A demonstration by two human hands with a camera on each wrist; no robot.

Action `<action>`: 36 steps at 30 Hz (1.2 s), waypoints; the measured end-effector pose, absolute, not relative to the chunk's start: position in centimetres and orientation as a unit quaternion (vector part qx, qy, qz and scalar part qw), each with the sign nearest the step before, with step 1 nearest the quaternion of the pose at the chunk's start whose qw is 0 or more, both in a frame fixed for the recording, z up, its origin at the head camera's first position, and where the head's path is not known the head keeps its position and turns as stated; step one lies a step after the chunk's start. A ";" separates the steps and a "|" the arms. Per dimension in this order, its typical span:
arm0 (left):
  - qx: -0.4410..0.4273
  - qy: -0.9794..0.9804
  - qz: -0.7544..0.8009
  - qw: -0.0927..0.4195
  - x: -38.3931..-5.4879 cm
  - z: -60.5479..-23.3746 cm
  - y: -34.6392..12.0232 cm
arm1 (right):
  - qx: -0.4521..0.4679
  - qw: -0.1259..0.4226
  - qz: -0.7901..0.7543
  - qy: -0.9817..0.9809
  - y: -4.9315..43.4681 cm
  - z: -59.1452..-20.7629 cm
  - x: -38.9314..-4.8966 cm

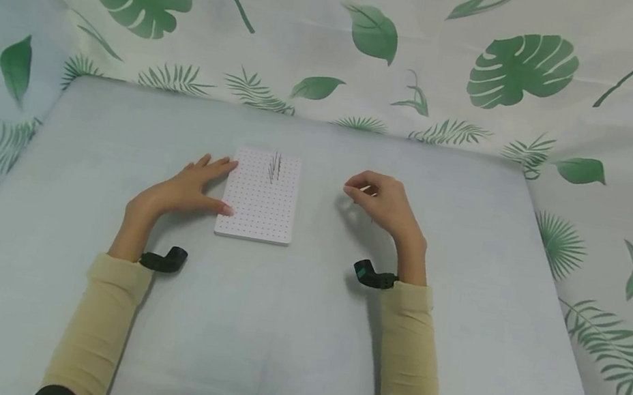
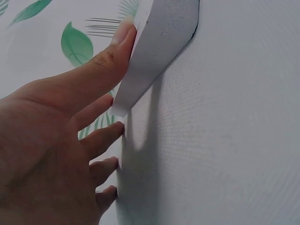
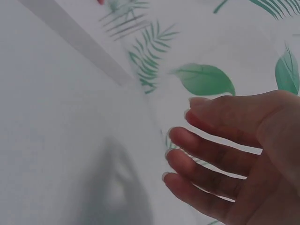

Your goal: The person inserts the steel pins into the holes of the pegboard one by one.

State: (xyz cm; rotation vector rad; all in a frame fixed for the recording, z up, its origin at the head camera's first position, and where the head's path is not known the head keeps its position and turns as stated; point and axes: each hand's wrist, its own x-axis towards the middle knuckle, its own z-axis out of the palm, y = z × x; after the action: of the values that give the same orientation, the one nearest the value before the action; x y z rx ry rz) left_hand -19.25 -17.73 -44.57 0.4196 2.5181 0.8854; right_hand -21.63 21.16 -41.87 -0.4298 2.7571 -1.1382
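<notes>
A white board (image 1: 258,212) dotted with rows of small holes lies flat on the table. Several thin dark pins (image 1: 275,169) stick up near its far edge; in the left wrist view the pins (image 2: 101,27) appear as thin dark lines. At the board's left side is my left hand (image 1: 187,189), its fingers spread. The thumb (image 2: 123,35) rests on the board's near left part, and fingertips touch the left edge. To the right of the board, my right hand (image 1: 384,201) hovers with thumb and index tips together. Nothing shows between them in the right wrist view.
A pale cloth covers the table (image 1: 269,342). Behind and at the sides hangs a white sheet with green leaf prints (image 1: 373,34). Small black cameras (image 1: 166,260) are strapped at both wrists, beside the yellowish sleeves (image 1: 409,357).
</notes>
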 end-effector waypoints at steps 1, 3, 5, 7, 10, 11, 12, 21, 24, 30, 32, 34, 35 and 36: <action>0.153 0.909 0.320 0.218 -19.3 -44.5 -17.7 | -0.140 0.065 -0.376 0.914 21.4 -41.8 -21.7; 0.153 0.909 0.318 0.220 -19.3 -44.4 -17.7 | -0.137 0.070 -0.371 0.916 22.1 -41.8 -21.8; 0.153 0.910 0.315 0.222 -19.4 -44.3 -17.7 | -0.135 0.073 -0.366 0.918 22.6 -41.8 -21.8; 0.152 0.911 0.312 0.223 -19.3 -44.3 -17.7 | -0.135 0.075 -0.361 0.920 23.0 -41.7 -21.8; 0.154 0.911 0.313 0.220 -19.2 -44.2 -17.7 | -0.127 0.076 -0.358 0.922 23.6 -41.6 -21.9; 0.155 0.911 0.314 0.219 -19.2 -44.2 -17.7 | -0.123 0.077 -0.357 0.923 23.7 -41.6 -21.9; 0.154 0.910 0.317 0.219 -19.2 -44.2 -17.7 | -0.119 0.078 -0.356 0.924 23.9 -41.6 -22.0; 0.154 0.904 0.331 0.221 -19.2 -44.3 -17.8 | -0.073 0.073 -0.347 0.932 25.3 -42.5 -22.0; 0.156 0.905 0.327 0.222 -19.3 -44.4 -17.7 | -0.069 0.080 -0.346 0.932 25.7 -42.9 -22.0; 0.156 0.908 0.321 0.219 -19.3 -44.4 -17.6 | -0.052 0.083 -0.342 0.935 26.6 -43.5 -22.0; 0.155 0.909 0.320 0.217 -19.3 -44.4 -17.6 | -0.042 0.082 -0.342 0.935 26.8 -43.6 -22.1; 0.155 0.909 0.322 0.215 -19.2 -44.4 -17.7 | -0.031 0.088 -0.345 0.934 27.0 -43.6 -22.1; 0.154 0.909 0.323 0.216 -19.2 -44.4 -17.7 | -0.025 0.092 -0.346 0.933 27.1 -43.6 -22.1; 0.153 0.909 0.323 0.216 -19.2 -44.4 -17.7 | -0.019 0.096 -0.347 0.933 27.1 -43.6 -22.1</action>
State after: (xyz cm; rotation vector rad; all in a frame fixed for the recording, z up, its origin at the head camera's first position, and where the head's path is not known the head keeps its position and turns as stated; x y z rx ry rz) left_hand -19.22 -17.73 -44.36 0.4246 2.5193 0.8948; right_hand -22.10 27.14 -43.59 -0.0575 2.7642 -1.0293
